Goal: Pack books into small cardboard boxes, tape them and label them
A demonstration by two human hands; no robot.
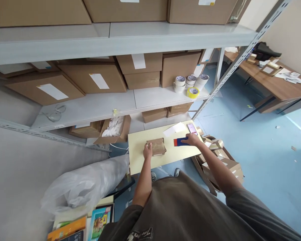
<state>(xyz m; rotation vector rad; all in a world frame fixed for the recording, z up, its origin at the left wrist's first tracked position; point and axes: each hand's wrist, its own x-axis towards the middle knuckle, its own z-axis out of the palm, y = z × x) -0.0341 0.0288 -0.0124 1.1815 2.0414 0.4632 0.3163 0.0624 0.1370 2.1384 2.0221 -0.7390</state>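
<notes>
A small brown cardboard parcel (157, 146) lies on a pale yellow tabletop (140, 160). My left hand (147, 152) rests on the parcel's near left edge, fingers curled against it. My right hand (192, 139) is closed on a red and blue tape dispenser (180, 142) that lies on the table to the right of the parcel. A phone (192, 128) and a white sheet of paper (174, 129) lie at the table's far right corner.
Grey metal shelves hold cardboard boxes (95, 78) and rolls of tape (190, 83). A clear plastic bag (82, 184) and books (100, 221) lie at the lower left. Flattened cartons (223, 157) are piled right of the table. A wooden desk (273, 83) stands far right.
</notes>
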